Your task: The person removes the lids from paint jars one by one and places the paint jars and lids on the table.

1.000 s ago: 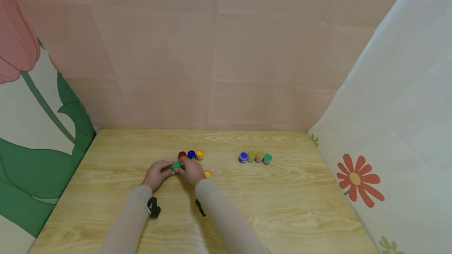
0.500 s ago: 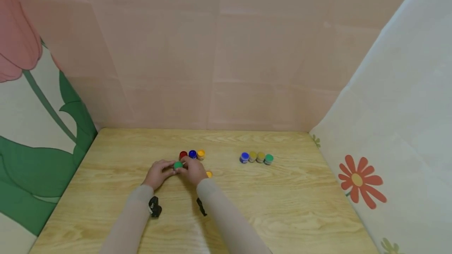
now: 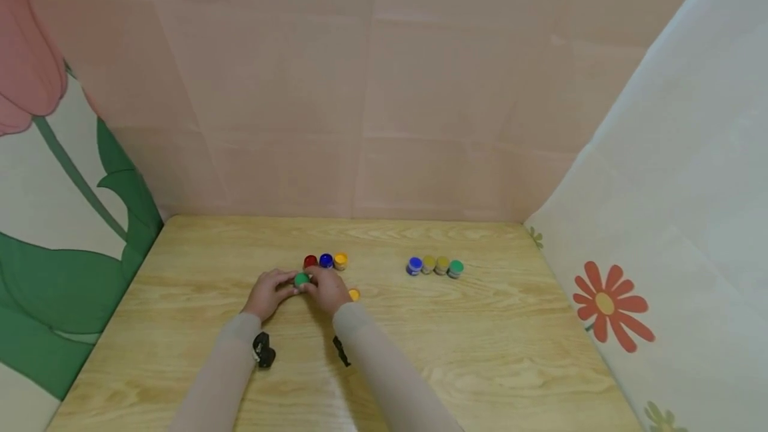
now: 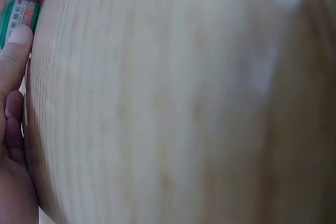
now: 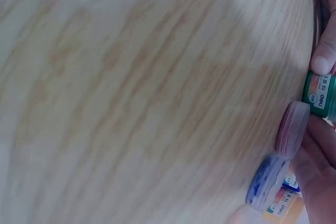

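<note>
A small green paint jar (image 3: 302, 279) stands on the table between my two hands. My left hand (image 3: 266, 293) grips it from the left; in the left wrist view the thumb presses on the jar's printed label (image 4: 19, 15). From the right, my right hand (image 3: 329, 291) pinches the same jar, thumb and fingers around its upper part. Beside that hand, in the right wrist view, lie a red-stained lid (image 5: 292, 129) and a blue-stained lid (image 5: 268, 183). A yellow lid (image 3: 355, 294) shows by the right wrist.
Just behind the hands, uncapped red (image 3: 310, 261), blue (image 3: 326, 261) and yellow (image 3: 341, 261) paint jars stand in a row. Farther right is another row: a blue jar (image 3: 415, 266), two olive-yellow jars (image 3: 429, 264) and a green jar (image 3: 456, 269). The wooden table (image 3: 510, 332) meets a pink backdrop behind.
Both hands stay on the green paint jar in nearly the same place. The head view shifts only slightly.
</note>
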`<state>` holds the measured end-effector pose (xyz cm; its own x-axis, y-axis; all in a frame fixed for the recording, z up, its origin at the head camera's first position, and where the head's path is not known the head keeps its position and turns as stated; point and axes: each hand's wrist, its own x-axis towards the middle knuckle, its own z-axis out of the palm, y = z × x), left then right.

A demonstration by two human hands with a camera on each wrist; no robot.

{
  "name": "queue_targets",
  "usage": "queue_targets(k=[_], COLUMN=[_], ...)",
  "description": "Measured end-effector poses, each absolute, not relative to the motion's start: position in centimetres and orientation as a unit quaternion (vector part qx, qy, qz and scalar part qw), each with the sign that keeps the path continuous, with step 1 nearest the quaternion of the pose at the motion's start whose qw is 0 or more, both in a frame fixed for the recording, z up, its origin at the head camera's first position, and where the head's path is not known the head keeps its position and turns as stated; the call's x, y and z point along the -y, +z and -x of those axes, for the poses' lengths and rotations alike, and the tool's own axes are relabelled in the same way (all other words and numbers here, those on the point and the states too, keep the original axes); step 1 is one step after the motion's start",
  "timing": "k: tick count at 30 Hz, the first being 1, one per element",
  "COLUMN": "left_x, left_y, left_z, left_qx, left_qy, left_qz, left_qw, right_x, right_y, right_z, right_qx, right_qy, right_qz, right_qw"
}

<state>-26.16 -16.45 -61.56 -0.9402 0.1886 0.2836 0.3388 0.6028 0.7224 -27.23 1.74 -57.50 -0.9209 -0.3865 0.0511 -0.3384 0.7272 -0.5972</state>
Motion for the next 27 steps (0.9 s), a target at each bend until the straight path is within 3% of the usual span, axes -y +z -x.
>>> queue_targets(k=[9, 17, 27], left_x=[16.53, 16.28, 16.37], left_y=[-61.87, -61.49, -61.56], left_z=[26.14, 26.20, 26.21], left_qx=[0.893, 0.893, 0.894], left_qy=[-0.414, -0.420, -0.418], left_qz=[0.154, 0.141, 0.142], left_qw=[0.091, 0.073, 0.076], right_x=[-2.12, -2.27, -2.61], right_y=[-57.72, -57.93, -57.61], right_z=[27.17, 27.40, 27.65], right_qx=[-0.921, -0.916, -0.907], right_qy=[-0.337, -0.355, -0.371], right_qz=[0.174, 0.176, 0.180], right_qw=[0.084, 0.069, 0.090])
